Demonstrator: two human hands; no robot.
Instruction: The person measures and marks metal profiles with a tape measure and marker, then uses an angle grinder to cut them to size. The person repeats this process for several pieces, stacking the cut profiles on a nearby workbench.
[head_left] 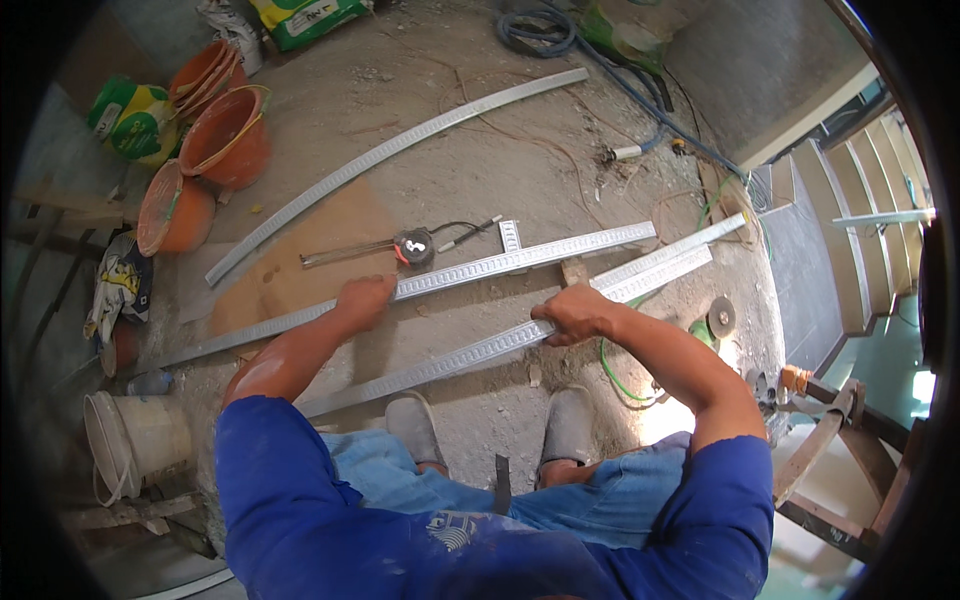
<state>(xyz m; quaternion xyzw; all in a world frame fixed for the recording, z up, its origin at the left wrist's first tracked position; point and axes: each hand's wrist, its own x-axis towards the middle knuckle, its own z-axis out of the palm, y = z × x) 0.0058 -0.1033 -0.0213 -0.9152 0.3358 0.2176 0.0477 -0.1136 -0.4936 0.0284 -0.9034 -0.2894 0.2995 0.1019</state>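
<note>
Two long galvanised metal channels with slotted faces lie side by side in front of me. My left hand [367, 303] is closed around the farther channel [520, 259]. The nearer channel [450, 356] is held by my right hand [575, 314], its fingers wrapped round the edge. Just beyond my left hand sits a black-and-red tape measure [414, 247] with a thin metal strip [345, 254] beside it. A short channel offcut [510, 237] rests against the farther channel. Past my right hand, another metal strip [690, 240] with a yellowish tip runs off to the right.
A third channel [400, 145] curves across the dusty floor over brown cardboard [320, 240]. Orange buckets [228, 140] stand at the left, a white bucket [140, 445] nearer. At right lie a green grinder with a disc [720, 317], a blue hose [690, 140] and a wooden stand [820, 440].
</note>
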